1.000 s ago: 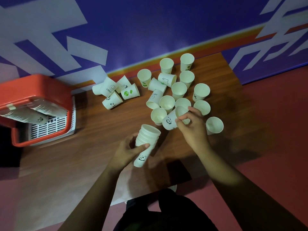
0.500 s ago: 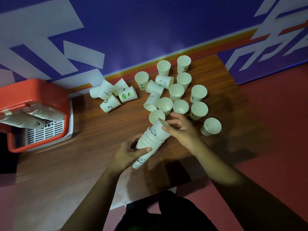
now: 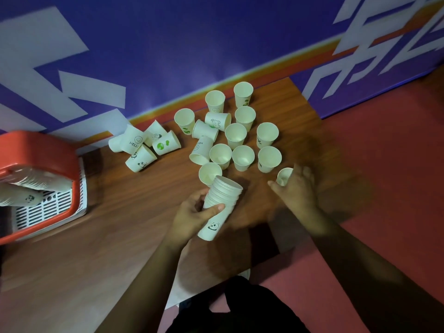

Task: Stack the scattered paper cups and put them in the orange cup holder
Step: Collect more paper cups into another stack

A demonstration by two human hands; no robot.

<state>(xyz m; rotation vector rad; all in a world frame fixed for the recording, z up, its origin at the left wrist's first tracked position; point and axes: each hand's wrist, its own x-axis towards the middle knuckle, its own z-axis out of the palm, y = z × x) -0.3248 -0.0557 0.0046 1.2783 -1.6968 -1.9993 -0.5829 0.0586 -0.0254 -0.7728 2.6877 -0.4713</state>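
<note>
My left hand [image 3: 192, 217] grips a tilted stack of white paper cups [image 3: 219, 207] with a panda print, held just above the wooden table [image 3: 120, 236]. My right hand [image 3: 298, 191], blurred, curls round a single upright paper cup [image 3: 284, 176] at the right end of the group. Several loose cups [image 3: 236, 135] stand or lie behind the stack. A smaller cluster of tipped cups [image 3: 144, 147] lies to the left. The orange cup holder [image 3: 36, 150] sits at the table's left end, with long stacks of cups [image 3: 31, 186] lying in it.
A blue wall with white shapes [image 3: 168, 56] runs close behind the cups. The table's right edge drops to a red floor [image 3: 384, 176]. A white slotted tray [image 3: 48, 207] lies under the orange holder. My dark clothing [image 3: 240, 308] shows at the bottom.
My right hand slid its cup onto the stack, let go and moved right to the lone cup at the group's right end. My left hand kept holding the stack.
</note>
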